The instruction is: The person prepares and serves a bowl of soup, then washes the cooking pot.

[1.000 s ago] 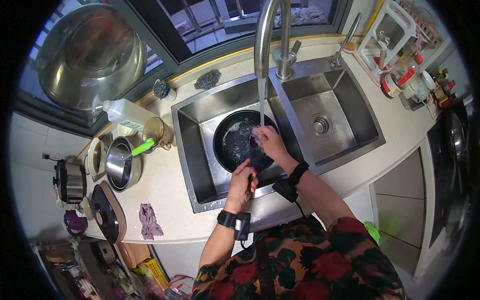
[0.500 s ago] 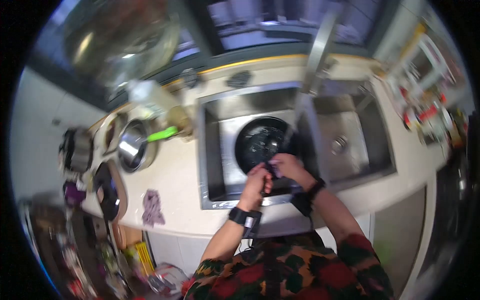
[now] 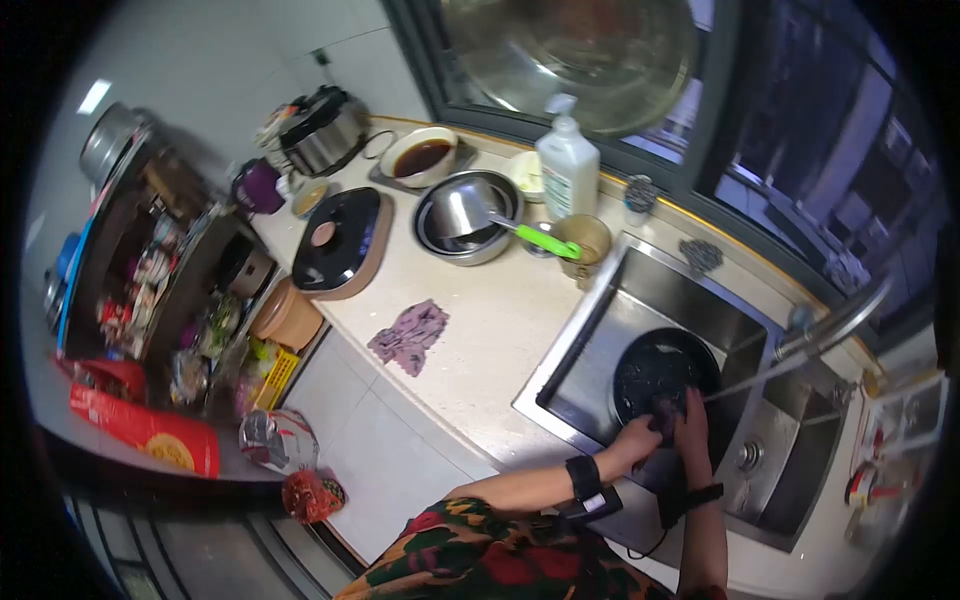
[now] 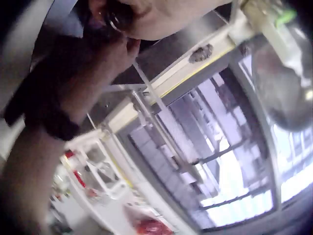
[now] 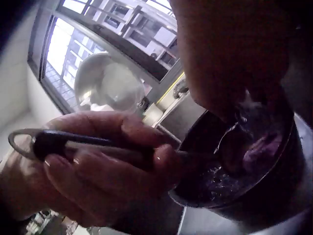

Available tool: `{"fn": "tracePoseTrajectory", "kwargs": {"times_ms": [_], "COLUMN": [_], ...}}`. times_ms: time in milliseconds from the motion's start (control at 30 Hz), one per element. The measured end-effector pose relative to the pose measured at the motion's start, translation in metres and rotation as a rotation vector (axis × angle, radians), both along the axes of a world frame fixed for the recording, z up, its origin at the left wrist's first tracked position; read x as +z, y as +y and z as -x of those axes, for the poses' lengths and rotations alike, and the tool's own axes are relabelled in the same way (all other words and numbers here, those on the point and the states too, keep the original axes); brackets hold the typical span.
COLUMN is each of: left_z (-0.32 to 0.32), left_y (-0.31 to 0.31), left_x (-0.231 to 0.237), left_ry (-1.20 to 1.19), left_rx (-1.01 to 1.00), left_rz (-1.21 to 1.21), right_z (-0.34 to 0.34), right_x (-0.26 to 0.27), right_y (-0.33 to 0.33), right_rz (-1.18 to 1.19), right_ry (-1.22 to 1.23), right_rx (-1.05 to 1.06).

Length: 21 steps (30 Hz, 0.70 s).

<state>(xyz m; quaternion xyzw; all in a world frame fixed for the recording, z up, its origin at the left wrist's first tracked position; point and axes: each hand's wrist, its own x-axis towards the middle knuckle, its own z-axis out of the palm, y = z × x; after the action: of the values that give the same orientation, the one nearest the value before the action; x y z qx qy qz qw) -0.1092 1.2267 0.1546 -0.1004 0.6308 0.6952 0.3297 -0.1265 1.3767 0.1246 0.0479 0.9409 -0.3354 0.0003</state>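
My left hand (image 3: 633, 445) grips the handle of a ladle (image 5: 93, 145), a slim dark and metal handle with a hanging ring at its end, fingers curled round it in the right wrist view. The ladle's round head lies over a deep black pan (image 3: 650, 362) that stands in the large sink basin. Beside it, at the head end, my right hand (image 3: 692, 432) holds a purple cloth (image 5: 266, 149) against the ladle; its fingers are mostly hidden in shadow. Water (image 3: 750, 378) runs from the faucet (image 3: 835, 325) close by the right hand.
A second purple cloth (image 3: 410, 335) lies on the counter. Left of the sink stand a plastic cup (image 3: 585, 245), nested metal bowls (image 3: 465, 250) with a green-handled utensil (image 3: 545, 240), a pump bottle (image 3: 568, 165) and a lidded electric pan (image 3: 340, 240). A smaller basin (image 3: 790, 450) adjoins on the right.
The head view has turned left, so the sink now appears further right. Both hands have stayed over the pan; the right hand with the cloth has come closer to the left hand.
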Motion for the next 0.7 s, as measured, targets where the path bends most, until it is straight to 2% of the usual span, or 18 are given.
{"fn": "tracePoseTrajectory", "kwargs": {"times_ms": [33,100,167,233,300,367,400,433,467,500,533,567,600,633,700], "left_z": [0.002,0.003,-0.007,-0.005,-0.003,0.001,0.004,0.006,0.008,0.008,0.008,0.006,0.004,0.002,0.004], "left_y": [-0.008,-0.022,-0.018,-0.033,-0.042,-0.038,-0.035,-0.040,-0.045,-0.047,-0.049,-0.051,-0.052,-0.051,-0.049], "left_x": [0.011,0.047,0.017,0.049,0.047,0.033,0.013,0.018,0.027,0.034,0.038,0.041,0.044,0.046,0.053], "left_ry": [0.169,0.341,0.603,0.561,0.609,0.626,0.652,0.659,0.479,0.295,0.298,0.106,-0.091,-0.096,-0.282], "left_rx": [-0.052,-0.303,-0.357,-0.469,-0.449,-0.446,-0.371,-0.358,-0.343,-0.332,-0.336,-0.247,-0.164,-0.188,-0.091], "left_rz": [0.140,0.249,0.379,0.391,0.348,0.239,0.135,0.139,0.014,-0.116,-0.123,-0.288,-0.449,-0.461,-0.611], "right_z": [0.001,0.003,0.009,0.010,0.010,0.011,0.013,0.016,0.017,0.021,0.024,0.025,0.024,0.022,0.025], "right_x": [0.006,0.015,-0.024,-0.020,0.014,-0.002,0.002,0.004,-0.007,-0.003,0.002,0.007,0.023,0.022,0.006], "right_y": [-0.007,-0.013,0.010,0.015,0.013,0.023,0.025,0.027,0.034,0.035,0.037,0.039,0.034,0.037,0.044], "right_rz": [0.006,0.044,0.167,0.428,0.357,0.381,0.314,0.247,0.226,0.220,0.472,0.723,0.653,0.643,0.424], "right_ry": [0.035,0.066,-0.079,-0.120,-0.178,-0.228,-0.185,-0.139,0.057,0.058,-0.093,-0.245,-0.253,-0.245,0.039], "right_rx": [0.058,0.094,0.158,0.124,0.190,0.153,0.144,0.135,0.178,0.181,0.006,-0.178,-0.179,-0.204,-0.028]}}
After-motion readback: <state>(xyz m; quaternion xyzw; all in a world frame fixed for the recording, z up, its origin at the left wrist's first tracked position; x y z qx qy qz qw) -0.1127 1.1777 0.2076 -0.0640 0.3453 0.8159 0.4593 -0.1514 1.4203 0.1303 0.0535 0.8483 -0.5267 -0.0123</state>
